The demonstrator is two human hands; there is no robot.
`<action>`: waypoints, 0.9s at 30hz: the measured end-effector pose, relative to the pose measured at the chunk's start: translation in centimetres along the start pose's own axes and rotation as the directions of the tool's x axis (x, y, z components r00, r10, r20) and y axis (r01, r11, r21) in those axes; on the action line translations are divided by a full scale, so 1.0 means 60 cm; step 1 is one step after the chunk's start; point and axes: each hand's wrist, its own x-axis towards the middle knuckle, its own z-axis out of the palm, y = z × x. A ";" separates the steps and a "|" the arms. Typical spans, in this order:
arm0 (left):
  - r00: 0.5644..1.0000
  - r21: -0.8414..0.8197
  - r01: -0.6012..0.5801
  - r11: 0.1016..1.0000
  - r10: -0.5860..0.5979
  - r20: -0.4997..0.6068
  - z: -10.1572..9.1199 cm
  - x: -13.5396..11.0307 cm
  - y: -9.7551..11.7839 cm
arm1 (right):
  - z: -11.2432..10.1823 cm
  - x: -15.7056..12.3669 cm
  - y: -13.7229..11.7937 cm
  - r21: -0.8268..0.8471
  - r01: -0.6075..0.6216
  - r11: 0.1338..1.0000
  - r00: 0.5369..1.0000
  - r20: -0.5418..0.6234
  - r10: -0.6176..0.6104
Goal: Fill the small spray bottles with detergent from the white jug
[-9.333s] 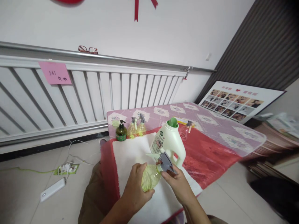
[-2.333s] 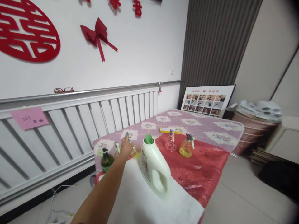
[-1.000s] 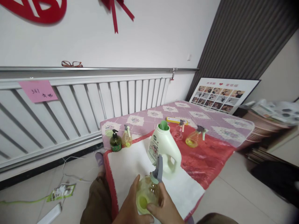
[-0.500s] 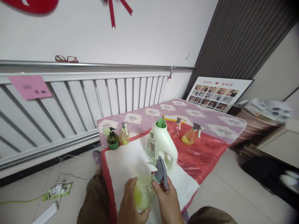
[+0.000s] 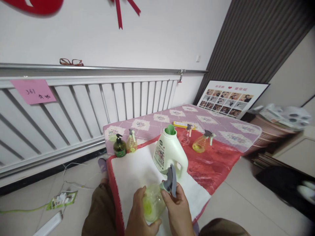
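A small clear spray bottle (image 5: 153, 205) with yellow-green liquid is tilted over the white towel (image 5: 134, 168). My left hand (image 5: 140, 216) is wrapped round its belly. My right hand (image 5: 177, 209) grips its neck just under the grey trigger head (image 5: 170, 178). Right behind it stands a big white detergent jug (image 5: 169, 154) with a green funnel (image 5: 170, 129) in its mouth.
A dark green pump bottle (image 5: 119, 147) and a yellow spray bottle (image 5: 131, 143) stand at the towel's far left. A clear spray bottle (image 5: 185, 137) and a yellow one (image 5: 201, 143) sit on the red cloth (image 5: 214, 160). A power strip (image 5: 49, 224) and cables lie on the floor, left.
The spray bottle has stayed in both hands. The trigger head has turned a little in my right hand over the last second. Earlier my left arm reached for the bottles at the far left.
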 end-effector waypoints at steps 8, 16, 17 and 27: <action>0.999 -0.062 0.036 0.997 -0.036 -0.001 0.000 0.002 0.003 | -0.002 -0.002 -0.009 -0.052 0.013 0.999 0.996 0.086 -0.009; 0.999 -0.050 0.010 0.999 -0.011 -0.032 -0.004 0.006 0.004 | 0.006 0.000 -0.010 -0.049 0.063 0.997 0.998 0.013 -0.062; 0.999 -0.047 0.007 0.999 -0.008 -0.039 -0.004 0.006 0.004 | 0.005 0.000 -0.011 -0.036 0.057 0.998 0.998 0.036 -0.056; 0.998 -0.035 0.015 0.999 -0.017 -0.066 -0.009 0.007 0.003 | 0.006 0.006 -0.004 0.020 0.011 1.000 0.997 0.080 -0.012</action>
